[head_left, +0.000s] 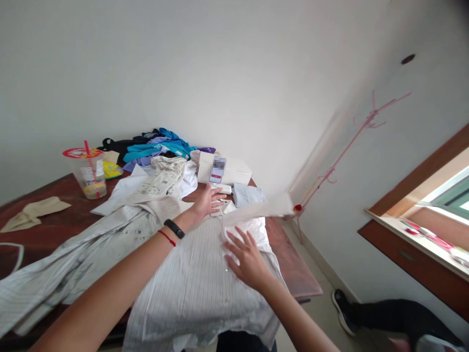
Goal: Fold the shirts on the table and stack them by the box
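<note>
A pale striped button-up shirt [190, 278] lies spread over the table, its lower end hanging over the near edge. One sleeve [40, 278] stretches out to the left. My left hand [208, 201], with a black band on the wrist, is open near the shirt's collar, fingers apart. Over the right side of the shirt front, my right hand [246, 255] is open with spread fingers. Just beyond it, a whitish strip of fabric [260, 209], smeared by motion, extends to the right; it looks like the other sleeve. Whether my right fingers touch it I cannot tell.
On the brown table [293, 264] stand a plastic cup [90, 173] with a straw and a white box [234, 171] with a phone [217, 171] against it. A clothes pile [161, 146] lies at the back. A pink coat rack [351, 139] and a person's leg [388, 313] are at right.
</note>
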`<move>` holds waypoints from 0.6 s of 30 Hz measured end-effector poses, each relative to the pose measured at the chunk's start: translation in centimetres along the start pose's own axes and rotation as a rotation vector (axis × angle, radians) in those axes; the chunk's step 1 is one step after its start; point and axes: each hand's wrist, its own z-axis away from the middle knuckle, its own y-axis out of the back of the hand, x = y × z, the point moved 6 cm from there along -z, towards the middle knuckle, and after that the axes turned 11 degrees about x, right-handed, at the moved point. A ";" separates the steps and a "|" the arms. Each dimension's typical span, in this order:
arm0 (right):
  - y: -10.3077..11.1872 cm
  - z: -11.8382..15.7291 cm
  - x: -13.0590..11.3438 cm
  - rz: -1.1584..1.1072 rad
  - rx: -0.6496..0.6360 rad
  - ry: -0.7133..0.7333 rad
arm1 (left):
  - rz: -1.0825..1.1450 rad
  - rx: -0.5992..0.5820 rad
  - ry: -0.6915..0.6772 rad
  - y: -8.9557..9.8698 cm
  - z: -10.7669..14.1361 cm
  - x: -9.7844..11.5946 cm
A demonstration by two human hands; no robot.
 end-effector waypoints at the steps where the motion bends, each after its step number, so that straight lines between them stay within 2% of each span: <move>1: -1.5 0.7 -0.4 -0.015 -0.048 0.001 | 0.152 -0.010 0.070 0.7 0.3 0.8; 3: -3.0 1.9 -0.4 -0.042 -0.045 -0.043 | 0.359 0.011 0.186 2.1 1.1 2.0; 4: -3.1 2.4 -0.2 -0.056 -0.014 -0.068 | 0.385 0.036 0.216 2.8 1.5 2.4; 6: -2.6 2.9 0.0 -0.086 0.070 -0.080 | 0.337 0.087 0.231 3.9 2.3 2.9; 8: -1.7 3.0 -0.2 -0.117 0.149 -0.050 | 0.186 0.118 0.204 4.9 3.1 2.8; 10: -1.1 2.9 -0.5 -0.153 0.194 -0.025 | -0.018 0.112 0.170 5.7 3.7 1.9; 13: -0.9 2.9 -0.9 -0.200 0.189 -0.027 | -0.256 0.057 0.138 7.1 4.5 -0.4; 16: -1.3 2.9 -1.0 -0.209 0.160 -0.041 | -0.374 -0.011 0.117 8.5 4.9 -2.5; 18: -1.5 3.0 -0.9 -0.207 0.154 -0.055 | -0.381 -0.049 0.121 9.3 5.2 -2.6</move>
